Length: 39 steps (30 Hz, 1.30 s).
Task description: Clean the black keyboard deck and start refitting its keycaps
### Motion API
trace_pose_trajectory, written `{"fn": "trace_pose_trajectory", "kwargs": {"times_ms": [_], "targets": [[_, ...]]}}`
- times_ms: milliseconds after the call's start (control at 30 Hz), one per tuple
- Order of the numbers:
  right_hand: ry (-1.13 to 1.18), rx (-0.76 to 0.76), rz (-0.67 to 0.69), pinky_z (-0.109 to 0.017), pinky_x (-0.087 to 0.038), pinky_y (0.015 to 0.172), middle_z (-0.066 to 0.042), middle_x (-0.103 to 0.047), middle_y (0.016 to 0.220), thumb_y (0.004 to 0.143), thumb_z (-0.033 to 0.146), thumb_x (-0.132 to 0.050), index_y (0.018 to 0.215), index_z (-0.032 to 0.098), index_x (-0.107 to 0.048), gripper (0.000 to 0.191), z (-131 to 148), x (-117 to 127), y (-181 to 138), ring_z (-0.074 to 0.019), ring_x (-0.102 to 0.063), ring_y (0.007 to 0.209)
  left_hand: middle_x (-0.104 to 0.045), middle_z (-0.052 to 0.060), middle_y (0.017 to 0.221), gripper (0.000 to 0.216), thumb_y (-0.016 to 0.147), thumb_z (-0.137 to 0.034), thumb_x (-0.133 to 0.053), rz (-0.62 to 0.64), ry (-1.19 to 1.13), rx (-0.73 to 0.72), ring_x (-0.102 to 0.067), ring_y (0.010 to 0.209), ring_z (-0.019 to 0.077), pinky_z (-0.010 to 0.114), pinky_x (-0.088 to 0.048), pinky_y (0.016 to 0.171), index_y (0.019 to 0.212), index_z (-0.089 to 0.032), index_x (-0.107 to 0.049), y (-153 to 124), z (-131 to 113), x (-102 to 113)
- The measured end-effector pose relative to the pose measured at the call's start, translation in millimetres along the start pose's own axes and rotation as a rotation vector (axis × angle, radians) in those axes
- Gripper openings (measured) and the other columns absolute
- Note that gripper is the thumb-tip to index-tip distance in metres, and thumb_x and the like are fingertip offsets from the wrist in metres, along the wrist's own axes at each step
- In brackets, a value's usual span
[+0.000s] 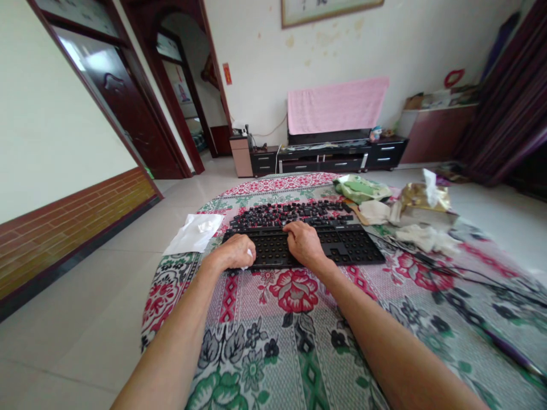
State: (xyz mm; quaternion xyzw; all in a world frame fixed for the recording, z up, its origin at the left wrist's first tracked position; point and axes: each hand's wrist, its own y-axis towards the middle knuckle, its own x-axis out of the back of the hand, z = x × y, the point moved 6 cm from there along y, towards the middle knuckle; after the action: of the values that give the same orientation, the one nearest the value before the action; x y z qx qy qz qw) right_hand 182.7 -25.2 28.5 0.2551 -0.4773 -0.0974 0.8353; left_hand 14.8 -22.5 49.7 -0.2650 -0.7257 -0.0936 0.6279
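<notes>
A black keyboard (354, 245) with its keycaps off lies on the flowered tablecloth in front of me. My left hand (237, 251) is closed over its left end, with a bit of white tissue (248, 259) poking out between the fingers. Across the middle of the keyboard rests my right hand (303, 242), its fingers curled at the upper edge; the fingertips are partly hidden. Just behind the keyboard spreads a heap of loose black keycaps (273, 215).
A white sheet of paper (188, 239) lies at the table's left edge. To the right are a brush (358, 213), a green packet (361, 188), a gold tissue box (423, 205), crumpled white cloth (427, 238) and a black cable (470, 273). A purple-handled tool (508, 347) lies nearer on the right.
</notes>
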Motion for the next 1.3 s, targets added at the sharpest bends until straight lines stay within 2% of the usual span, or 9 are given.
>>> {"fn": "trace_pose_trajectory", "kwargs": {"times_ms": [200, 367, 467, 600, 667, 800, 1067, 1200, 1300], "targets": [[-0.083, -0.070, 0.022, -0.030, -0.037, 0.083, -0.007, -0.065, 0.094, 0.077, 0.014, -0.045, 0.090, 0.018, -0.066, 0.025, -15, -2, -5, -0.0196, -0.056, 0.090, -0.064, 0.001, 0.060, 0.026, 0.060, -0.015, -0.049, -0.106, -0.143, -0.118, -0.059, 0.062, 0.0143, 0.022, -0.041, 0.059, 0.074, -0.018, -0.072, 15, -14, -6], [-0.108, -0.049, 0.051, -0.031, -0.034, 0.084, -0.007, -0.064, 0.098, 0.077, 0.015, -0.047, 0.089, 0.018, -0.066, 0.023, -14, -7, -8, -0.0202, -0.054, 0.092, -0.065, 0.000, 0.066, 0.024, 0.064, -0.023, -0.051, -0.308, -0.278, 0.049, -0.057, 0.063, 0.0136, 0.022, -0.040, 0.058, 0.078, -0.018, -0.070, 13, 11, 11], [-0.110, -0.058, 0.063, -0.032, -0.034, 0.084, -0.008, -0.063, 0.099, 0.077, 0.015, -0.047, 0.090, 0.018, -0.066, 0.023, -14, -8, -8, -0.0206, -0.052, 0.093, -0.063, 0.000, 0.061, 0.022, 0.062, -0.021, -0.052, -0.303, -0.218, 0.071, -0.057, 0.062, 0.0142, 0.023, -0.040, 0.058, 0.074, -0.019, -0.070, 11, 14, 11], [-0.110, -0.051, 0.055, -0.032, -0.034, 0.084, -0.008, -0.062, 0.099, 0.076, 0.015, -0.047, 0.089, 0.018, -0.066, 0.023, -13, -7, -8, -0.0210, -0.052, 0.092, -0.062, -0.001, 0.057, 0.020, 0.061, -0.019, -0.053, -0.176, -0.207, -0.057, -0.057, 0.060, 0.0140, 0.023, -0.040, 0.059, 0.070, -0.020, -0.071, 14, -2, -4], [-0.102, -0.040, 0.051, -0.033, -0.035, 0.084, -0.008, -0.063, 0.099, 0.076, 0.014, -0.047, 0.088, 0.018, -0.066, 0.023, -12, -6, -8, -0.0213, -0.053, 0.092, -0.063, -0.001, 0.060, 0.018, 0.061, -0.021, -0.055, -0.141, -0.326, -0.098, -0.057, 0.060, 0.0137, 0.023, -0.040, 0.058, 0.071, -0.019, -0.071, 17, -6, -8], [-0.057, -0.045, 0.030, -0.033, -0.036, 0.084, -0.008, -0.064, 0.096, 0.076, 0.013, -0.047, 0.087, 0.018, -0.067, 0.023, -12, -4, -7, -0.0210, -0.055, 0.090, -0.064, -0.001, 0.068, 0.019, 0.064, -0.027, -0.057, -0.280, -0.625, -0.074, -0.057, 0.064, 0.0128, 0.023, -0.042, 0.061, 0.076, -0.016, -0.068, 27, 0, -3], [0.346, 0.108, -0.074, -0.024, -0.044, 0.075, -0.004, -0.064, 0.085, 0.074, 0.014, -0.048, 0.093, 0.017, -0.062, 0.023, 8, -1, -7, -0.0140, -0.058, 0.079, -0.063, 0.002, 0.081, 0.045, 0.062, -0.018, -0.059, -0.344, -1.070, -0.115, -0.058, 0.069, 0.0111, 0.025, -0.046, 0.070, 0.107, -0.012, -0.056, 49, -2, -18], [0.472, -0.091, -0.130, -0.026, -0.046, 0.071, -0.005, -0.065, 0.087, 0.073, 0.023, -0.054, 0.102, 0.015, -0.058, 0.030, 3, -4, -6, -0.0143, -0.059, 0.073, -0.063, 0.002, 0.082, 0.043, 0.062, -0.022, -0.062, -0.399, -1.148, -0.112, -0.057, 0.070, 0.0107, 0.023, -0.045, 0.068, 0.104, -0.012, -0.059, 51, -4, -15], [0.620, -0.259, -0.108, -0.026, -0.046, 0.066, -0.004, -0.066, 0.081, 0.074, 0.031, -0.056, 0.098, 0.015, -0.060, 0.029, -5, -11, -6, -0.0141, -0.059, 0.067, -0.061, 0.000, 0.072, 0.032, 0.064, -0.029, -0.063, -0.436, -1.190, -0.059, -0.052, 0.059, 0.0078, 0.020, -0.041, 0.057, 0.090, -0.012, -0.063, 52, -7, -15]]}}
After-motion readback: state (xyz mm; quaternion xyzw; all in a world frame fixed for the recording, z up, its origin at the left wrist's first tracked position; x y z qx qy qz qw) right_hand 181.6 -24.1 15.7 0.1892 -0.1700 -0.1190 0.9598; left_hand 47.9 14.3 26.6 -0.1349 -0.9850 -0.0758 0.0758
